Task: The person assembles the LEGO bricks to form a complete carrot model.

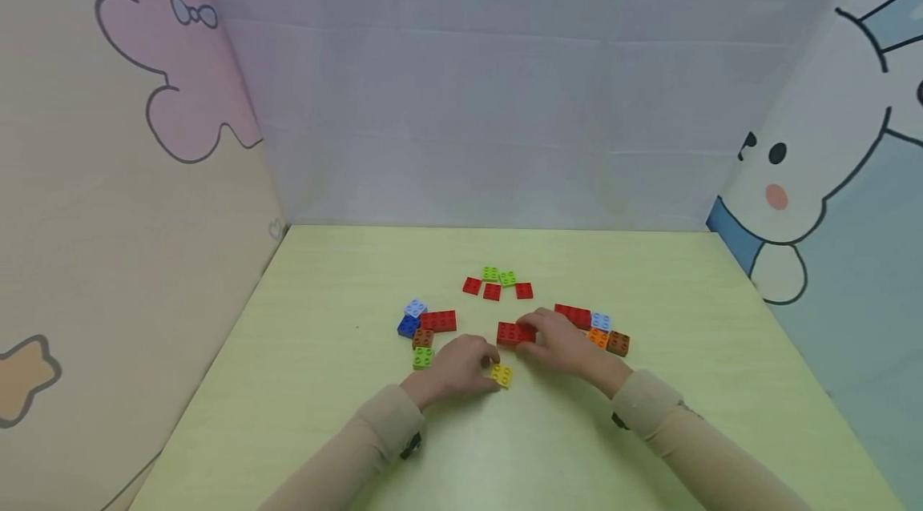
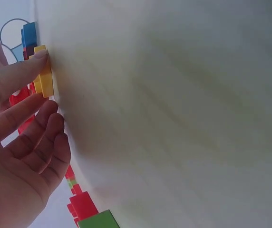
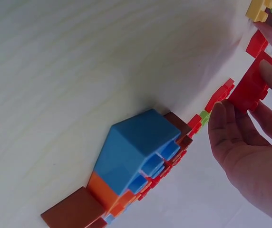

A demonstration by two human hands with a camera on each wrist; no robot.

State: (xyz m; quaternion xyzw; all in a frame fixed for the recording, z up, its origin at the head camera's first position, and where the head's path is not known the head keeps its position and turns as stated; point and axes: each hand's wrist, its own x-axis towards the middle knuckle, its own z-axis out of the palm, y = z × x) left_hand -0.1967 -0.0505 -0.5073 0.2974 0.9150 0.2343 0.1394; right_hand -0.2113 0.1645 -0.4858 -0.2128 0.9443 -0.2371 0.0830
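Observation:
My left hand pinches a small yellow brick between thumb and index finger, over the near middle of the table. In the left wrist view the thumb lies on one end of the yellow brick, and the other fingers curl loosely below. To the right, my right hand grips a longer red brick by its right end. The right wrist view has this red brick between thumb and fingers, tilted, with the yellow brick beyond it.
Left of the hands lie blue, light blue, brown, green and red bricks. At right are red, light blue, orange and brown bricks, plus a blue brick hidden in the head view. Small green and red bricks lie farther back.

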